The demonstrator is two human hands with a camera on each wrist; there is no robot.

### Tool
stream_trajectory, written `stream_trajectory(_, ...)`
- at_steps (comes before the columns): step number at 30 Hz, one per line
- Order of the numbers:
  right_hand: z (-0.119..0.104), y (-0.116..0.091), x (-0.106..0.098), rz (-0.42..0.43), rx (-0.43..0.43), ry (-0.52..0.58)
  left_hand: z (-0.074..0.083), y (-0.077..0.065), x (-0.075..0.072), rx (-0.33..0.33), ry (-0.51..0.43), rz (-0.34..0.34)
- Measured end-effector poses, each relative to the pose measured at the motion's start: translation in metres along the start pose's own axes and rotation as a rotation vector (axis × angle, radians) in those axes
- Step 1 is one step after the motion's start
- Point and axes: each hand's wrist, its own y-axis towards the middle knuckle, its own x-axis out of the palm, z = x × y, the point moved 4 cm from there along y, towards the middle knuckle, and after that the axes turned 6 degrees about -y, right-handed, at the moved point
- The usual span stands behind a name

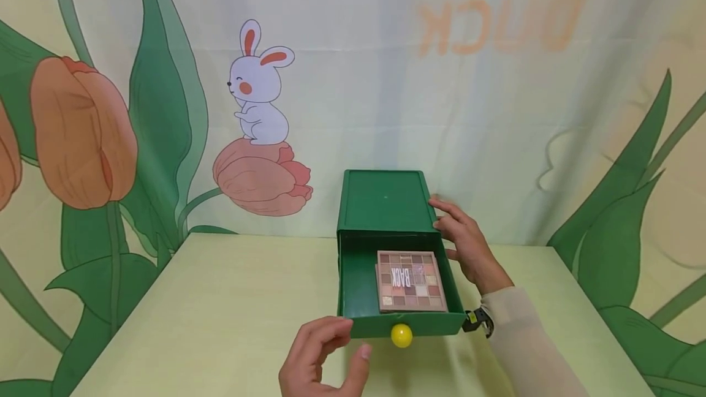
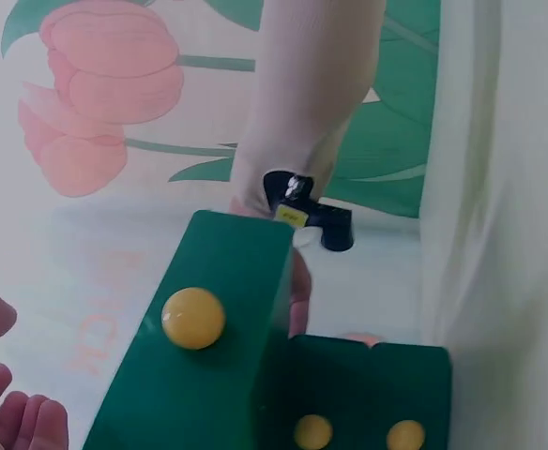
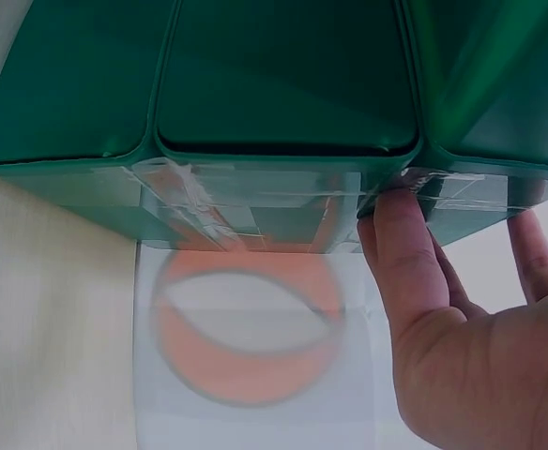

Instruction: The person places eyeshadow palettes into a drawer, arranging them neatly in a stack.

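A green drawer cabinet (image 1: 385,201) stands toward the back of the table, its top drawer (image 1: 432,325) pulled out toward me. Inside that drawer, on the right, lies an eyeshadow palette (image 1: 410,280) with many colour squares and the word "BACK". A round yellow knob (image 1: 401,336) is on the drawer front. My left hand (image 1: 322,357) is by the front left corner, fingers bent loosely and thumb apart, holding nothing; the left wrist view shows these fingers (image 2: 44,422) clear of the drawer front. My right hand (image 1: 466,247) rests its fingertips against the cabinet's right side, over clear tape (image 3: 255,220).
Lower drawer fronts (image 2: 372,375) with two more yellow knobs show in the left wrist view. A pale table (image 1: 248,299) lies below, and a printed curtain (image 1: 353,78) with tulips and a rabbit hangs close behind the cabinet. A black wrist camera (image 1: 478,321) sits beside the drawer's right corner.
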Motion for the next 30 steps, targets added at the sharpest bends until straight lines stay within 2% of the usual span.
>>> stream_trajectory(4, 0.002, -0.002, 0.001, 0.0, 0.01, 0.003, -0.005, -0.007, 0.005, -0.011, -0.009, -0.019)
stream_trajectory(6, 0.001, -0.003, 0.002, -0.001, 0.008, 0.007, -0.008, -0.01, 0.007, -0.042, -0.006, -0.029)
stream_trajectory(7, 0.001, -0.003, 0.002, -0.003, 0.006, 0.009, -0.009, -0.011, 0.009, -0.068, 0.001, -0.036)
stream_trajectory(12, 0.002, -0.006, 0.002, -0.004, 0.006, 0.014, -0.017, -0.017, 0.02, -0.29, 0.017, -0.076)
stream_trajectory(14, 0.001, -0.006, 0.002, -0.003, 0.001, 0.016, -0.022, -0.019, 0.025, -0.34, 0.006, -0.09)
stream_trajectory(18, -0.001, -0.003, 0.001, -0.006, -0.019, 0.019, -0.032, -0.022, 0.034, -0.341, -0.015, -0.101)
stream_trajectory(25, -0.001, -0.002, 0.002, -0.015, -0.011, 0.01, -0.045, -0.024, 0.046, -0.267, -0.087, -0.094)
stream_trajectory(30, -0.001, -0.002, 0.001, -0.013, -0.011, 0.006, -0.046, -0.025, 0.054, -0.286, -0.091, -0.102)
